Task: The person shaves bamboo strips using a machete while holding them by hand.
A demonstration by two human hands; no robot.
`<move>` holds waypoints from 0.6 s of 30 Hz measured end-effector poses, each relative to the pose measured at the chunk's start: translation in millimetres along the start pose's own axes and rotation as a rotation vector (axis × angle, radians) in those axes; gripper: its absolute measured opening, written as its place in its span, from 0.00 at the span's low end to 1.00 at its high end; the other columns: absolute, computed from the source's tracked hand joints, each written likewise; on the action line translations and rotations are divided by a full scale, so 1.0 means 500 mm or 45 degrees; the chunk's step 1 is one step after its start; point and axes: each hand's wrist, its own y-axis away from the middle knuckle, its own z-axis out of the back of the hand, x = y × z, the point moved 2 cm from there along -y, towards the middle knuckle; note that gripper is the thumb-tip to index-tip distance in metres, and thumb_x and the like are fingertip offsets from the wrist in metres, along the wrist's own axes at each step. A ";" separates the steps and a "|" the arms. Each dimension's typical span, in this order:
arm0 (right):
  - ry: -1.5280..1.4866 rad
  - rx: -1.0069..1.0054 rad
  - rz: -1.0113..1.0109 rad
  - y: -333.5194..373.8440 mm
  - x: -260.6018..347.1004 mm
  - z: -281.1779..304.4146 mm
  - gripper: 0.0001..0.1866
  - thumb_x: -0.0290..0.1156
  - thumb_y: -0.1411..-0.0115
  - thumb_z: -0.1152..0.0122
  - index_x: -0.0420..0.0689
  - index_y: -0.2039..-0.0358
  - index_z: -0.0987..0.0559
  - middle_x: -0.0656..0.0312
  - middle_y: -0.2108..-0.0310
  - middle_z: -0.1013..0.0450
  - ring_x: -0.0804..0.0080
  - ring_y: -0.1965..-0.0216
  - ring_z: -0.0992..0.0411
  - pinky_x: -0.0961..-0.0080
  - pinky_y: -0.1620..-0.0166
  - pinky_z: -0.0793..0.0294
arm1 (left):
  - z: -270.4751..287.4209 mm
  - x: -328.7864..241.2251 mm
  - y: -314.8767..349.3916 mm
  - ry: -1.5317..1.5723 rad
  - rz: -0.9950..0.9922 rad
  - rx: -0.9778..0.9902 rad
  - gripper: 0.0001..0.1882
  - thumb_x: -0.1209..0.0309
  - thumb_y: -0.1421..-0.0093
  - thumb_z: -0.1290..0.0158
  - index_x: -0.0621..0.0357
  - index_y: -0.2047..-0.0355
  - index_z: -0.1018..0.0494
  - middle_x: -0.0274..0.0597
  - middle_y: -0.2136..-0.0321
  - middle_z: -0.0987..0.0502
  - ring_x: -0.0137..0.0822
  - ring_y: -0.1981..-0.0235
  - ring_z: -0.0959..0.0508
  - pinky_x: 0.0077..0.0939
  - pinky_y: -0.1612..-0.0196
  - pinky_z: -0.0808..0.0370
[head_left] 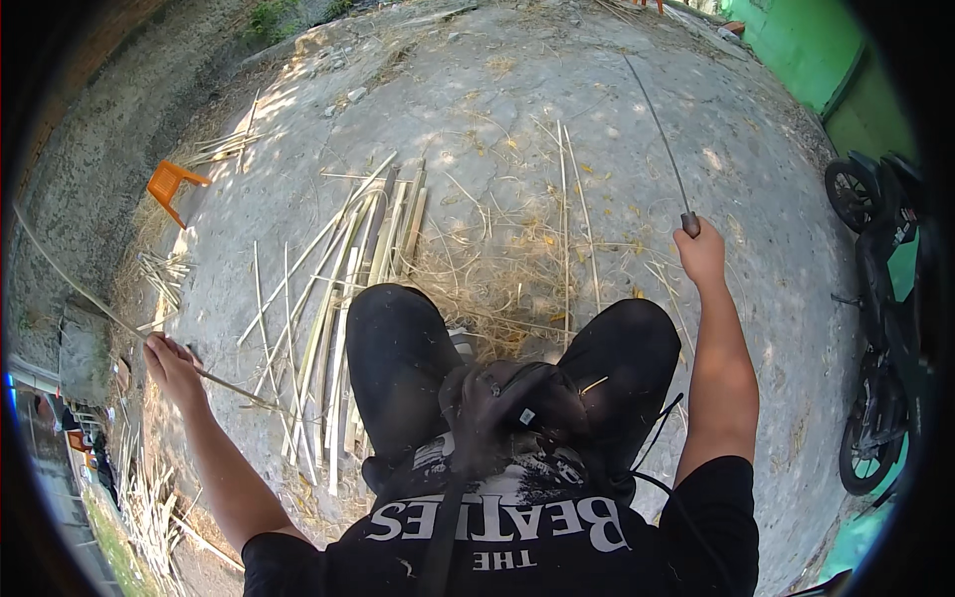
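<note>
My left hand [173, 370], out at the left, is closed around a long thin bamboo strip [80, 287]. The strip bends up toward the far left, and its other end runs past my hand toward the split bamboo on the ground. To the right, my raised right hand [702, 255] grips the dark handle of a long, narrow-bladed knife [661, 129], its tip pointing away from me. Knife and strip are far apart. Between my arms, a pile of split bamboo pieces [328, 328] lies beside my left knee.
Loose shavings [487, 289] and two thin strips [566, 229] lie on the concrete before my knees. An orange plastic stool [177, 185] stands at the far left. More bamboo [154, 507] is heaped at lower left. A motorbike [875, 328] stands at right, near a green wall [801, 45].
</note>
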 end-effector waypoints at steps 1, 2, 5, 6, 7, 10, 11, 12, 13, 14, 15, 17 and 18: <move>0.006 0.008 0.002 0.013 -0.027 0.008 0.14 0.37 0.49 0.38 0.39 0.69 0.22 0.46 0.73 0.23 0.47 0.67 0.23 0.56 0.61 0.27 | 0.047 0.014 -0.051 -0.110 -0.084 -0.157 0.15 0.59 0.23 0.59 0.53 0.62 0.29 0.27 0.76 0.36 0.21 0.78 0.40 0.20 0.76 0.42; 0.022 0.041 0.006 0.029 -0.049 0.008 0.14 0.37 0.49 0.38 0.38 0.70 0.22 0.46 0.73 0.24 0.47 0.68 0.24 0.57 0.61 0.27 | 0.144 0.036 -0.121 -0.399 -0.295 -0.248 0.15 0.59 0.23 0.58 0.54 0.61 0.27 0.28 0.76 0.36 0.22 0.78 0.38 0.21 0.75 0.40; 0.093 0.076 -0.027 0.098 -0.152 0.038 0.14 0.37 0.50 0.38 0.37 0.70 0.23 0.46 0.75 0.25 0.48 0.70 0.25 0.58 0.63 0.28 | 0.194 0.005 -0.151 -0.524 -0.361 -0.509 0.16 0.61 0.24 0.57 0.59 0.58 0.24 0.32 0.74 0.33 0.27 0.76 0.35 0.26 0.71 0.34; 0.100 0.110 -0.013 0.119 -0.184 0.036 0.15 0.37 0.51 0.37 0.37 0.71 0.23 0.46 0.75 0.25 0.48 0.71 0.26 0.58 0.64 0.28 | 0.203 -0.048 -0.156 -0.335 -0.307 -0.573 0.16 0.62 0.24 0.57 0.60 0.58 0.25 0.33 0.74 0.32 0.28 0.76 0.35 0.26 0.71 0.34; 0.107 0.122 -0.018 0.143 -0.217 0.040 0.15 0.37 0.51 0.37 0.37 0.71 0.23 0.46 0.75 0.25 0.48 0.71 0.26 0.58 0.64 0.28 | 0.215 -0.092 -0.157 -0.149 -0.242 -0.636 0.16 0.63 0.24 0.58 0.61 0.59 0.25 0.33 0.73 0.31 0.28 0.76 0.34 0.25 0.71 0.34; 0.243 0.236 -0.085 0.207 -0.298 0.040 0.14 0.36 0.52 0.36 0.37 0.71 0.23 0.46 0.76 0.26 0.49 0.72 0.26 0.58 0.65 0.29 | 0.173 -0.223 -0.147 0.149 -0.313 -0.811 0.14 0.64 0.25 0.56 0.61 0.58 0.26 0.32 0.73 0.31 0.28 0.75 0.34 0.24 0.72 0.36; 0.221 0.233 -0.104 0.229 -0.316 0.036 0.14 0.36 0.53 0.37 0.37 0.74 0.26 0.48 0.79 0.29 0.52 0.75 0.30 0.58 0.67 0.32 | 0.181 -0.242 -0.160 0.210 -0.386 -0.825 0.16 0.62 0.26 0.56 0.61 0.56 0.25 0.30 0.72 0.30 0.28 0.75 0.33 0.24 0.71 0.34; 0.199 0.230 -0.123 0.250 -0.333 0.029 0.15 0.36 0.53 0.37 0.37 0.77 0.28 0.50 0.81 0.32 0.55 0.78 0.33 0.58 0.69 0.34 | 0.192 -0.249 -0.170 0.271 -0.460 -0.837 0.17 0.60 0.26 0.55 0.61 0.54 0.24 0.29 0.71 0.29 0.28 0.74 0.32 0.24 0.70 0.33; 0.199 0.239 -0.118 0.268 -0.347 0.019 0.15 0.36 0.53 0.37 0.37 0.77 0.28 0.50 0.81 0.32 0.55 0.78 0.33 0.58 0.69 0.34 | 0.208 -0.233 -0.187 0.262 -0.463 -0.841 0.17 0.60 0.26 0.55 0.61 0.54 0.24 0.29 0.71 0.29 0.28 0.74 0.32 0.24 0.70 0.33; 0.175 0.251 -0.167 0.284 -0.360 0.005 0.15 0.36 0.54 0.37 0.37 0.78 0.29 0.50 0.82 0.33 0.55 0.78 0.34 0.58 0.69 0.34 | 0.227 -0.204 -0.208 -0.004 -0.423 -0.725 0.18 0.60 0.26 0.55 0.61 0.54 0.23 0.29 0.72 0.29 0.28 0.74 0.32 0.24 0.69 0.32; 0.156 0.262 -0.220 0.300 -0.375 -0.006 0.15 0.36 0.54 0.36 0.37 0.78 0.29 0.50 0.82 0.33 0.54 0.78 0.34 0.57 0.69 0.35 | 0.233 -0.169 -0.215 -0.265 -0.373 -0.601 0.18 0.59 0.26 0.55 0.61 0.54 0.23 0.29 0.73 0.29 0.28 0.73 0.32 0.24 0.68 0.32; 0.169 0.296 -0.195 0.324 -0.398 -0.040 0.15 0.36 0.53 0.36 0.36 0.78 0.28 0.51 0.82 0.32 0.57 0.78 0.34 0.58 0.70 0.35 | 0.212 -0.075 -0.184 -0.933 -0.392 -0.261 0.19 0.58 0.24 0.57 0.59 0.56 0.24 0.32 0.72 0.30 0.27 0.74 0.34 0.28 0.68 0.33; 0.162 0.295 -0.291 0.351 -0.423 -0.036 0.15 0.37 0.54 0.36 0.37 0.76 0.26 0.48 0.79 0.29 0.52 0.75 0.30 0.56 0.67 0.32 | 0.208 0.030 -0.201 -0.900 -0.385 -0.102 0.22 0.55 0.24 0.58 0.59 0.55 0.22 0.33 0.71 0.28 0.28 0.73 0.33 0.30 0.65 0.31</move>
